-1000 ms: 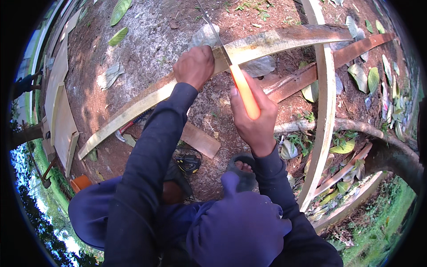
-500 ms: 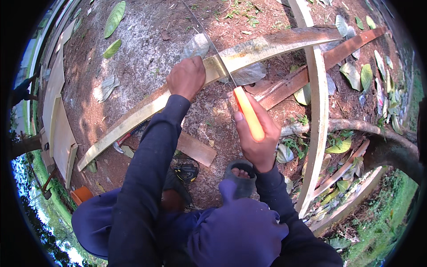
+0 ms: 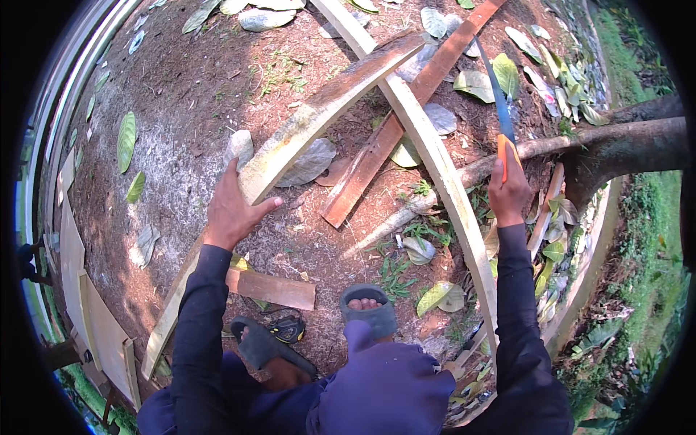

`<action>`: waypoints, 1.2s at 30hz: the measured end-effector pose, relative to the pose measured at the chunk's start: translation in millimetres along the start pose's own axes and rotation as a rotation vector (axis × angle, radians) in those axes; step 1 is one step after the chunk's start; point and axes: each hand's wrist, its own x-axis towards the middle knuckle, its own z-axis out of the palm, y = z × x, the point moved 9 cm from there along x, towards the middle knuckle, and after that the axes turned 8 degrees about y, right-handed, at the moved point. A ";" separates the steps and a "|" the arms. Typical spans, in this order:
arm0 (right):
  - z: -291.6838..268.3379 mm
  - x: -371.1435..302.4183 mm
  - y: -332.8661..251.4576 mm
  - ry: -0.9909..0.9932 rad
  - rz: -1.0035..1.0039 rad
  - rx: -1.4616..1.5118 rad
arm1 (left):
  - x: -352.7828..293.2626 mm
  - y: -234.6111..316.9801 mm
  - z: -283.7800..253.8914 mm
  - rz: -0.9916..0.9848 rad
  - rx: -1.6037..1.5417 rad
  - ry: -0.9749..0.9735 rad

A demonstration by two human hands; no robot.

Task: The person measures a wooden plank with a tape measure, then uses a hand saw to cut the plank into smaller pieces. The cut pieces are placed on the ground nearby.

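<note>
A handsaw [image 3: 501,101] with an orange handle is gripped in my right hand [image 3: 510,190], out to the right, its blade pointing up and away from the wood. My left hand [image 3: 235,210] lies on a long pale plank [image 3: 308,123] with bark along its upper edge. The thumb and index finger are spread apart, and nothing is lifted by them. The hand and forearm hide part of the plank, which slants from the lower left to the upper middle. Its far end lies across a long pale beam [image 3: 428,138].
A reddish-brown board [image 3: 366,170] lies beyond the beam. A short board [image 3: 279,288] and a black-and-yellow tape measure [image 3: 288,328] are near my sandalled feet. A thick tree branch [image 3: 623,141] stands at right, and plywood sheets [image 3: 76,254] lean at left. Large dry leaves litter the ground.
The saw has come off the plank and swung right with my right hand. My left hand has opened from a closed grip on the plank. The view has shifted to the right.
</note>
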 end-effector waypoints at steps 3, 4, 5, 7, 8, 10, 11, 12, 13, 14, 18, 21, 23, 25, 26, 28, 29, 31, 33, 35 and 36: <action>39.2 4.3 24.1 -0.186 -0.026 -0.029 | -7.5 3.3 0.1 -0.008 0.157 -0.007; 54.3 5.5 20.2 -0.250 -0.022 -0.008 | -9.5 -9.8 2.5 -0.071 0.140 -0.026; 50.1 10.2 4.9 -0.237 -0.015 -0.007 | -12.6 -22.9 5.7 -0.138 0.114 -0.043; 38.7 5.6 -35.7 -0.209 -0.008 0.004 | -14.3 -24.8 -0.7 -0.107 0.103 0.051; 42.1 -4.2 -48.6 -0.242 0.001 0.100 | -15.8 -21.2 -1.1 -0.101 0.099 0.067; 61.5 -18.2 -75.6 -0.393 0.120 0.214 | -18.6 -15.9 -5.5 -0.102 0.096 0.080; 65.2 -23.8 -87.0 -0.397 0.122 0.195 | -18.5 -12.8 -8.7 -0.101 0.088 0.084; 74.9 -26.6 -89.5 -0.462 0.193 0.157 | -18.6 -8.7 -13.8 -0.101 0.080 0.089; 83.3 -22.2 -90.3 -0.512 0.258 0.121 | -16.3 -3.9 -24.0 -0.097 0.072 0.110; 87.8 -24.9 -85.3 -0.444 0.235 0.143 | -18.5 0.4 -35.3 -0.096 0.067 0.144; 79.9 -36.7 -96.8 -0.405 0.133 0.277 | -15.9 -7.8 -69.2 -0.094 0.037 0.200; 55.0 -43.4 -113.5 -0.449 0.227 0.340 | -11.1 -0.3 -78.2 -0.161 0.041 0.154; 47.3 -50.9 -124.9 -0.477 0.259 0.405 | -11.0 3.2 -85.4 -0.142 0.046 0.188; 40.3 -55.6 -138.2 -0.466 0.249 0.476 | -10.5 -1.1 -83.9 -0.169 0.030 0.166; 38.5 -57.5 -142.3 -0.459 0.230 0.463 | -9.9 -2.2 -81.5 -0.178 0.024 0.150; 27.1 -54.5 -152.5 -0.428 0.170 0.491 | -12.9 -3.7 -81.6 -0.142 0.038 0.168; 20.5 -54.1 -154.3 -0.409 0.140 0.498 | -12.7 -3.6 -78.5 -0.146 0.030 0.165; 8.8 -64.1 -147.2 -0.413 0.108 0.478 | -12.7 -1.8 -74.7 -0.158 0.012 0.157; -3.6 -69.2 -144.4 -0.375 0.053 0.511 | -14.4 -2.4 -73.8 -0.137 0.022 0.168; -12.7 -79.0 -140.1 -0.472 0.087 0.530 | -13.3 0.1 -71.3 -0.127 0.016 0.173; -12.3 -84.9 -139.4 -0.523 0.103 0.537 | -12.5 -6.1 -66.7 -0.147 0.012 0.158</action>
